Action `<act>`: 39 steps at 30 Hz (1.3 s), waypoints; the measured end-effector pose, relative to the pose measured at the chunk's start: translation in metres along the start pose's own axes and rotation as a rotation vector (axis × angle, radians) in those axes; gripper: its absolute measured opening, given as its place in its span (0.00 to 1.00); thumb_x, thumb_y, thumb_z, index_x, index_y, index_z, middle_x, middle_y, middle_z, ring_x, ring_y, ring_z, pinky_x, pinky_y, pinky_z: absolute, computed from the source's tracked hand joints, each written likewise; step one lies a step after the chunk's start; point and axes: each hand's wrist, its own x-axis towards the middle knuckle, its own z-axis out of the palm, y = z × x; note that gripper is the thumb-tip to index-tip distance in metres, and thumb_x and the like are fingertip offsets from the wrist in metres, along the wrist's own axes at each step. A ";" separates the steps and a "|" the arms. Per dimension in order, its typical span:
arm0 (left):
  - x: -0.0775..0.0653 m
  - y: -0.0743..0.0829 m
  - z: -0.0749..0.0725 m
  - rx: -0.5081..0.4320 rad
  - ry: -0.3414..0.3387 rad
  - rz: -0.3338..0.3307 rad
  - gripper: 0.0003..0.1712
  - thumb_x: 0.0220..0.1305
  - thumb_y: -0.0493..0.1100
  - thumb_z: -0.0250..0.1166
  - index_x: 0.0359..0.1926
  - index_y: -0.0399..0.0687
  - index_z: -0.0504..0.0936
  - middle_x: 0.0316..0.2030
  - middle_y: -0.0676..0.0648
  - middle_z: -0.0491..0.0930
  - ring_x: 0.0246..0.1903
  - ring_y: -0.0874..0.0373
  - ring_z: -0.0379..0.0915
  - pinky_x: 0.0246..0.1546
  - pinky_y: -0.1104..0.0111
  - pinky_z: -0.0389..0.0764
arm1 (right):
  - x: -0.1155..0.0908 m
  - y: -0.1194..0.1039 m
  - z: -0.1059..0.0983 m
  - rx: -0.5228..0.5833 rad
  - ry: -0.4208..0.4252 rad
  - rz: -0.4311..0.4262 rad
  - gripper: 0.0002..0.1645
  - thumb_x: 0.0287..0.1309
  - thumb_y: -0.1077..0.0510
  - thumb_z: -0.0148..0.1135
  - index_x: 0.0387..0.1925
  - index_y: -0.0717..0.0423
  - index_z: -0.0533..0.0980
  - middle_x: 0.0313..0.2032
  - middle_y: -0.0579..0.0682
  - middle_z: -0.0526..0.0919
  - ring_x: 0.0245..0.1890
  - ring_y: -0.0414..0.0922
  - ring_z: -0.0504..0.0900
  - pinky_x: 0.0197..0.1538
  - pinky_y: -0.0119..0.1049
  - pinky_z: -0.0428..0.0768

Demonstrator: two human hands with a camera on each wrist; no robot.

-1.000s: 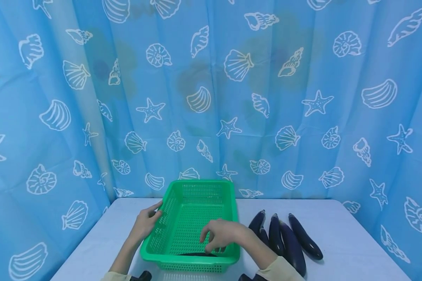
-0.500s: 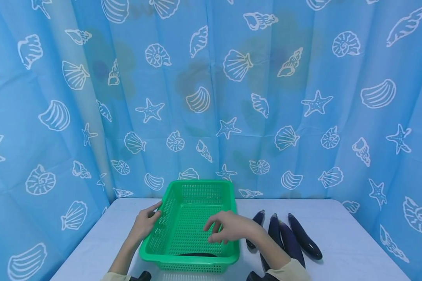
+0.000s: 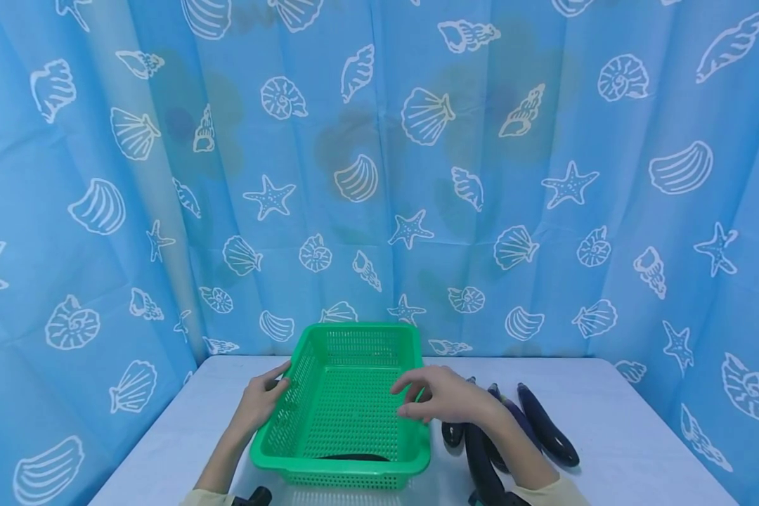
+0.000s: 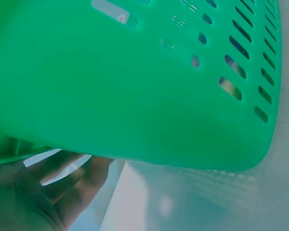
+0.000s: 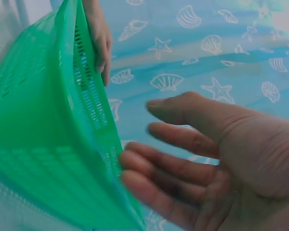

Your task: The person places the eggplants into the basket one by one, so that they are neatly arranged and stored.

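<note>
A green plastic basket (image 3: 354,465) with slotted walls stands on the table. Inside it, along the near wall, lies a dark eggplant (image 3: 357,457), mostly hidden by the rim. My left hand (image 3: 261,400) holds the basket's left rim; its fingers (image 4: 82,187) show at the rim in the left wrist view. Over the basket's right rim is my right hand (image 3: 439,397), holding nothing, fingers loosely bent and spread apart, as the right wrist view also shows. Several dark purple eggplants lie right of the basket, some partly covered by my right forearm; the rightmost eggplant (image 3: 547,425) is in full view.
The table (image 3: 626,450) has a white cover. A blue curtain (image 3: 379,211) with white shell and starfish prints hangs behind it and along both sides.
My right hand has risen from low inside the basket and moved right, to above its right rim. The eggplant inside stays in place, and my left hand keeps its hold on the rim.
</note>
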 end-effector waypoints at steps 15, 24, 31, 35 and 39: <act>0.000 -0.002 0.000 -0.019 -0.006 -0.017 0.26 0.74 0.44 0.54 0.69 0.46 0.69 0.51 0.35 0.82 0.47 0.48 0.81 0.41 0.61 0.79 | -0.043 0.040 -0.025 -0.034 0.158 0.069 0.21 0.62 0.50 0.64 0.54 0.54 0.78 0.38 0.50 0.87 0.33 0.50 0.85 0.34 0.40 0.85; 0.003 -0.003 0.001 -0.017 -0.008 -0.030 0.26 0.73 0.45 0.54 0.70 0.48 0.69 0.52 0.36 0.82 0.47 0.48 0.80 0.43 0.58 0.79 | -0.065 0.066 -0.038 -0.070 0.181 0.116 0.22 0.64 0.48 0.62 0.55 0.53 0.77 0.40 0.52 0.85 0.33 0.47 0.85 0.35 0.35 0.84; 0.002 -0.004 0.000 -0.026 -0.017 -0.030 0.26 0.74 0.46 0.53 0.70 0.49 0.68 0.54 0.34 0.81 0.52 0.42 0.79 0.49 0.52 0.79 | -0.076 0.078 -0.043 -0.050 0.176 0.178 0.24 0.64 0.47 0.62 0.56 0.55 0.76 0.38 0.52 0.85 0.35 0.51 0.84 0.36 0.36 0.84; 0.002 -0.004 0.001 -0.039 -0.018 -0.036 0.26 0.74 0.46 0.53 0.71 0.48 0.68 0.55 0.33 0.80 0.52 0.42 0.79 0.49 0.52 0.79 | -0.078 0.082 -0.046 -0.047 0.185 0.201 0.26 0.63 0.46 0.63 0.57 0.55 0.76 0.40 0.51 0.85 0.38 0.51 0.84 0.37 0.37 0.85; 0.002 -0.004 0.001 -0.040 -0.011 -0.038 0.26 0.74 0.46 0.53 0.70 0.48 0.68 0.53 0.34 0.81 0.50 0.44 0.80 0.47 0.55 0.80 | -0.080 0.086 -0.048 -0.048 0.193 0.230 0.27 0.63 0.46 0.63 0.58 0.55 0.76 0.42 0.52 0.84 0.40 0.51 0.85 0.38 0.39 0.86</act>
